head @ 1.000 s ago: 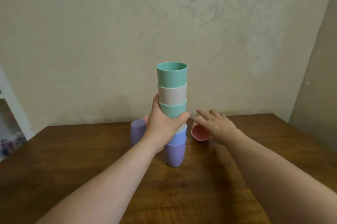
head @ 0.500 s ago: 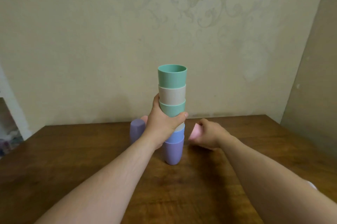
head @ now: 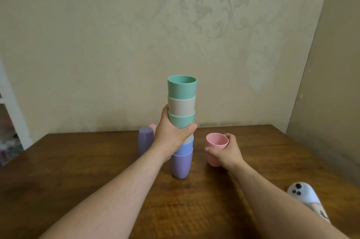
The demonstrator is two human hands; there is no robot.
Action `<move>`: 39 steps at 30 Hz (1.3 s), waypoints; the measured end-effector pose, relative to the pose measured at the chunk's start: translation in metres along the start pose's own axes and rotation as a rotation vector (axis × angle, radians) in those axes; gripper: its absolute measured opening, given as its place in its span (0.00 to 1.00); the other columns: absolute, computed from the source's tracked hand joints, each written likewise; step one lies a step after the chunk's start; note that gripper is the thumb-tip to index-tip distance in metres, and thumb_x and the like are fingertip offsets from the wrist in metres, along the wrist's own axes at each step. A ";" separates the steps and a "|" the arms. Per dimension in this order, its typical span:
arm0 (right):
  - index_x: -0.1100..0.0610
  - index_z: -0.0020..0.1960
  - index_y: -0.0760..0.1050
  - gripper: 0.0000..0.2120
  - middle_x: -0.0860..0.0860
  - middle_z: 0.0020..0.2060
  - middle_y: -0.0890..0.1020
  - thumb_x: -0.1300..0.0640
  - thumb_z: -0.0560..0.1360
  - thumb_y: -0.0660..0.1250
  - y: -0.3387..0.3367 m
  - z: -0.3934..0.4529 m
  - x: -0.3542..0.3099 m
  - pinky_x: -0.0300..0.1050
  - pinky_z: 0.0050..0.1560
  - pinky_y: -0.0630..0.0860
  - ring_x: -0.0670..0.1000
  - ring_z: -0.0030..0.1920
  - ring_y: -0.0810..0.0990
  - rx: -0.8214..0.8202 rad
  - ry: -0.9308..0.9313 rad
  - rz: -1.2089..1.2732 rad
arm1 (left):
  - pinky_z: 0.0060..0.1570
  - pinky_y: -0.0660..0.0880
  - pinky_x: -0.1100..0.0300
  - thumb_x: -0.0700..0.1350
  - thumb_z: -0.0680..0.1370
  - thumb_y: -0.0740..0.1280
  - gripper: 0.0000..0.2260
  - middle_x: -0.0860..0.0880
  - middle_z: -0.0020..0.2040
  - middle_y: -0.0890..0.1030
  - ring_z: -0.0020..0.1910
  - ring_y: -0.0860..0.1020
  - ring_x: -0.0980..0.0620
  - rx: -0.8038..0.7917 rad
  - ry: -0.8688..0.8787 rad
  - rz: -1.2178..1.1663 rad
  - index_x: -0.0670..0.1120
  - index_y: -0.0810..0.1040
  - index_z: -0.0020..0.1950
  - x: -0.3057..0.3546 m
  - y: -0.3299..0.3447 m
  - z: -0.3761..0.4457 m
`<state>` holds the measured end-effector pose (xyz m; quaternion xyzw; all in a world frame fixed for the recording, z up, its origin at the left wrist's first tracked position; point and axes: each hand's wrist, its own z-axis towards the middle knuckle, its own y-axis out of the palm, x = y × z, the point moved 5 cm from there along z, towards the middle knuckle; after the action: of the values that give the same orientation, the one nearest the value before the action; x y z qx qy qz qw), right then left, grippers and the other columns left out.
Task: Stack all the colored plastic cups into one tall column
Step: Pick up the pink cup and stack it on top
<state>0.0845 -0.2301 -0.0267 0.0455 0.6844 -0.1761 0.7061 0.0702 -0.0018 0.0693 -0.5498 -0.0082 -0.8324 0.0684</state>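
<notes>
A dark wooden worktop [head: 194,209] runs back to a beige wall [head: 97,44] with a faint scrolling pattern; a white shelf edge [head: 11,102] shows at far left, and a white object with dark dots [head: 303,196] lies at the right, by the forearm. On the worktop stands the column of cups [head: 182,122], from the bottom purple, blue, a pale one mostly hidden, green, beige and green on top, mouths up; behind it to the left sit a purple cup [head: 145,139] and what seems to be a pink one [head: 153,127] (mostly hidden by the wrist). Half a second ago the pink cup [head: 216,148] was a blur inside the right hand; now it is upright with its mouth showing, and the hand has drawn nearer the viewer. The left hand [head: 171,135] is wrapped round the column's middle, thumb across the front, fingers closed on it. The right hand [head: 227,153] holds the pink cup from the right side, just right of the column, fingers curled round its wall; whether its base touches the worktop cannot be told.
</notes>
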 end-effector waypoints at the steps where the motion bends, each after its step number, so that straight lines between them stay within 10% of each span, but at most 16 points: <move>1: 0.48 0.67 0.67 0.39 0.47 0.59 0.78 0.56 0.66 0.87 0.000 -0.002 -0.003 0.49 0.54 0.77 0.55 0.60 0.79 -0.001 0.004 -0.021 | 0.50 0.81 0.61 0.45 0.69 0.84 0.35 0.58 0.56 0.85 0.54 0.85 0.58 -0.002 0.000 0.002 0.57 0.71 0.71 0.001 0.000 -0.002; 7: 0.50 0.67 0.74 0.40 0.51 0.61 0.83 0.40 0.59 0.83 -0.006 -0.006 -0.096 0.60 0.55 0.86 0.55 0.58 0.85 0.027 -0.069 0.164 | 0.48 0.79 0.64 0.43 0.69 0.84 0.34 0.59 0.56 0.86 0.49 0.84 0.64 0.005 -0.014 0.002 0.57 0.72 0.69 0.005 -0.001 -0.007; 11: 0.47 0.57 0.73 0.20 0.48 0.54 0.82 0.46 0.74 0.80 -0.021 -0.011 -0.221 0.53 0.49 0.82 0.49 0.50 0.83 0.049 -0.279 0.290 | 0.50 0.82 0.59 0.45 0.68 0.85 0.36 0.58 0.56 0.85 0.54 0.85 0.57 0.015 -0.013 0.012 0.57 0.72 0.71 0.008 0.000 -0.008; 17: 0.49 0.67 0.70 0.27 0.47 0.58 0.80 0.47 0.75 0.80 0.001 -0.043 -0.325 0.55 0.52 0.87 0.49 0.55 0.84 -0.113 -0.484 0.264 | 0.48 0.80 0.64 0.45 0.71 0.83 0.35 0.55 0.57 0.82 0.55 0.83 0.55 -0.047 -0.043 0.029 0.58 0.69 0.73 0.012 -0.001 -0.009; 39: 0.47 0.71 0.74 0.35 0.46 0.60 0.85 0.50 0.67 0.84 0.057 -0.038 -0.187 0.53 0.60 0.85 0.48 0.58 0.87 -0.295 -0.461 0.045 | 0.53 0.79 0.60 0.55 0.67 0.85 0.30 0.58 0.56 0.85 0.55 0.83 0.58 -0.135 -0.183 0.217 0.59 0.74 0.64 -0.048 -0.006 -0.033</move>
<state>0.0656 -0.1302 0.1446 -0.0841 0.5225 -0.0644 0.8460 0.0578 0.0065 0.0128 -0.6243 0.1011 -0.7653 0.1197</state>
